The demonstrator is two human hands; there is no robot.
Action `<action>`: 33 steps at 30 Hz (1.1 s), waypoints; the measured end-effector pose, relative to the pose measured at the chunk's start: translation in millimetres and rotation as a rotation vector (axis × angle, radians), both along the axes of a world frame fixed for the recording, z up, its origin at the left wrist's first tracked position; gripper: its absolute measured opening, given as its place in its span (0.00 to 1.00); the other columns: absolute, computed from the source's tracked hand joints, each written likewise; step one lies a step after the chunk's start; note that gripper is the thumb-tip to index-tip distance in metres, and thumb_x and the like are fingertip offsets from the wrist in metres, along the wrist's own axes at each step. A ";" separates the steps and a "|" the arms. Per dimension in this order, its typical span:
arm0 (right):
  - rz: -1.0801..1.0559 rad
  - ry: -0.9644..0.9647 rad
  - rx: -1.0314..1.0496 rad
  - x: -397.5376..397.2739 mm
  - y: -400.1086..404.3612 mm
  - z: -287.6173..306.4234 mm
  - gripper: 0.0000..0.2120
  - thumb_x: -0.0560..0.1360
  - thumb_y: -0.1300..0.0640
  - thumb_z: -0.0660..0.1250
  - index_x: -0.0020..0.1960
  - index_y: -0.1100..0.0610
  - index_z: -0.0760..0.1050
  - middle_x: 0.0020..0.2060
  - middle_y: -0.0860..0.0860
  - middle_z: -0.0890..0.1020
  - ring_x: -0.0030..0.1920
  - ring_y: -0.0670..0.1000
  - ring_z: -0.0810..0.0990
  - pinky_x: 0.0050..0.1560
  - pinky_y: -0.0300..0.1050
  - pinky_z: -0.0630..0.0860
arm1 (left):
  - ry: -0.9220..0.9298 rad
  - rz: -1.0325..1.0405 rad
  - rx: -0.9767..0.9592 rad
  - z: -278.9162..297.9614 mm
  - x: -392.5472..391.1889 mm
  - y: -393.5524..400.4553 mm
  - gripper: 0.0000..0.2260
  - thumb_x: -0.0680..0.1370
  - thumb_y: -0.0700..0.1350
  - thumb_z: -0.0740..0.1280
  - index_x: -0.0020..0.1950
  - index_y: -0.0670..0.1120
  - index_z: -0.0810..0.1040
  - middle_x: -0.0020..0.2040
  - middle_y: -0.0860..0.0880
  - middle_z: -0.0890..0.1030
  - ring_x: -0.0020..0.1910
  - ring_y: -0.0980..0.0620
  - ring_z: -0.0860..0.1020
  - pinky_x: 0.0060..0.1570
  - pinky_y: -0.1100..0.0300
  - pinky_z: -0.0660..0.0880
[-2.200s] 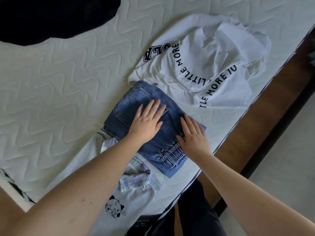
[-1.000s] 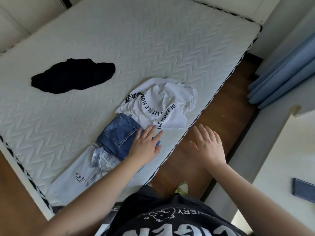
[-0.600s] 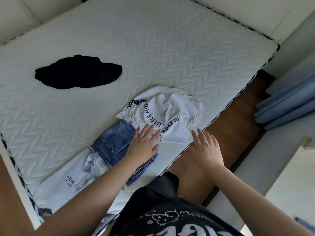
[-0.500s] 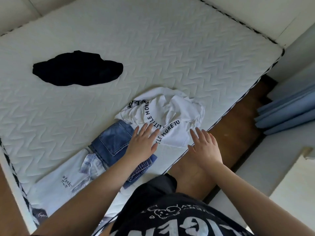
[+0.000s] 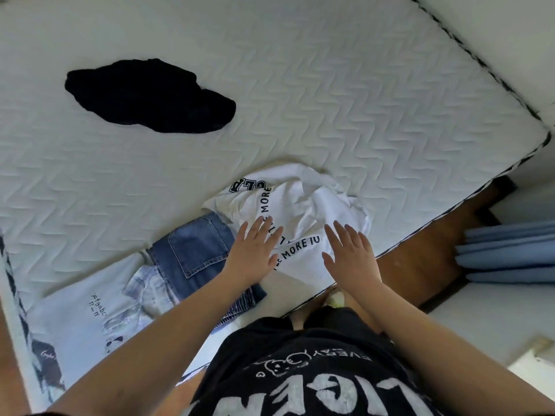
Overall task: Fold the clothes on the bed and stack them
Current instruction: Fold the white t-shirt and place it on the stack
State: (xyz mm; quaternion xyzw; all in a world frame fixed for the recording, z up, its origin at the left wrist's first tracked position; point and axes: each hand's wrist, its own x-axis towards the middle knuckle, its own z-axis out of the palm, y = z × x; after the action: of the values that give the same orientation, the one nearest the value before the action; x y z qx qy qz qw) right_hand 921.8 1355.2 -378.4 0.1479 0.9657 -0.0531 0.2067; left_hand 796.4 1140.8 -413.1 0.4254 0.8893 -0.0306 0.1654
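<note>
A crumpled white T-shirt with black lettering [image 5: 300, 202] lies near the bed's near edge. My left hand [image 5: 253, 253] and my right hand [image 5: 350, 259] hover over its near side with fingers straight, holding nothing. Left of the shirt sit folded blue jeans [image 5: 195, 250], lying on a folded pale blue garment [image 5: 90, 304] with small print and a checked piece [image 5: 147, 283]. A black garment [image 5: 150, 94] lies unfolded far back on the left.
The white quilted mattress [image 5: 330, 85] fills most of the view. Its right edge drops to a brown wooden floor [image 5: 420, 265]. Blue curtains [image 5: 510, 253] hang at the right. My black printed shirt [image 5: 300, 370] fills the bottom.
Both hands left the folded jeans and moved right and forward over the white T-shirt. The view pulled back and then came closer again.
</note>
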 end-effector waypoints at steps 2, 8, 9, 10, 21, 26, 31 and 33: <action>0.039 0.013 -0.018 -12.2 10.8 -7.0 0.31 0.82 0.43 0.50 0.81 0.51 0.43 0.80 0.51 0.50 0.79 0.53 0.49 0.78 0.52 0.47 | -0.024 0.048 -0.017 -5.3 0.6 5.4 0.29 0.81 0.57 0.54 0.81 0.52 0.49 0.81 0.45 0.48 0.79 0.45 0.46 0.75 0.44 0.41; 0.200 -0.003 -0.098 -52.2 45.9 -34.2 0.30 0.82 0.46 0.54 0.80 0.52 0.50 0.79 0.52 0.55 0.78 0.55 0.54 0.77 0.52 0.51 | -0.053 0.208 -0.085 -16.4 4.9 26.9 0.30 0.81 0.57 0.53 0.81 0.52 0.47 0.81 0.45 0.46 0.79 0.45 0.44 0.75 0.44 0.41; 0.231 -0.010 -0.119 -60.2 53.3 -39.8 0.30 0.82 0.46 0.55 0.80 0.53 0.51 0.79 0.53 0.56 0.78 0.55 0.55 0.77 0.53 0.51 | -0.066 0.253 -0.086 -19.0 7.1 31.4 0.30 0.81 0.57 0.53 0.81 0.52 0.46 0.81 0.45 0.45 0.79 0.45 0.44 0.76 0.44 0.41; 0.260 -0.011 -0.137 -69.1 61.2 -47.0 0.30 0.81 0.47 0.56 0.80 0.53 0.52 0.79 0.53 0.57 0.78 0.56 0.55 0.77 0.54 0.52 | -0.075 0.301 -0.085 -22.4 9.1 36.9 0.31 0.81 0.58 0.53 0.81 0.53 0.46 0.81 0.46 0.45 0.79 0.45 0.44 0.76 0.44 0.41; 0.550 -0.116 -0.060 -143.9 118.4 -152.5 0.30 0.82 0.47 0.52 0.80 0.54 0.46 0.80 0.54 0.50 0.79 0.56 0.49 0.77 0.55 0.45 | -0.124 0.500 -0.109 -113.2 5.4 97.5 0.30 0.81 0.55 0.58 0.81 0.50 0.53 0.81 0.45 0.49 0.79 0.44 0.46 0.73 0.47 0.34; 0.563 -0.113 -0.058 -156.3 122.7 -187.9 0.30 0.82 0.46 0.53 0.80 0.55 0.49 0.79 0.55 0.52 0.79 0.57 0.50 0.78 0.55 0.46 | -0.212 0.550 -0.192 -160.3 6.4 102.8 0.30 0.81 0.57 0.54 0.81 0.51 0.47 0.81 0.45 0.45 0.79 0.45 0.42 0.75 0.46 0.37; 0.532 -0.114 -0.057 -166.3 124.5 -210.4 0.33 0.78 0.45 0.56 0.79 0.56 0.53 0.75 0.56 0.61 0.77 0.58 0.56 0.77 0.56 0.47 | -0.275 0.547 -0.244 -192.6 8.0 101.0 0.31 0.82 0.57 0.56 0.81 0.51 0.45 0.81 0.45 0.46 0.79 0.45 0.45 0.76 0.44 0.46; 0.511 -0.109 -0.056 -167.7 124.3 -217.0 0.34 0.78 0.47 0.61 0.79 0.57 0.54 0.71 0.55 0.66 0.74 0.57 0.61 0.77 0.55 0.49 | -0.298 0.540 -0.258 -200.0 7.1 102.8 0.33 0.81 0.56 0.58 0.80 0.51 0.46 0.81 0.44 0.47 0.79 0.44 0.49 0.75 0.44 0.52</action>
State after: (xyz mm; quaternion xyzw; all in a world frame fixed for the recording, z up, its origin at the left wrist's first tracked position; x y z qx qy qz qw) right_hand 754.1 1479.5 -595.4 -0.1041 0.9573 -0.0176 0.2692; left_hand 803.5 1243.6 -613.1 0.1498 0.9246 -0.0357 0.3484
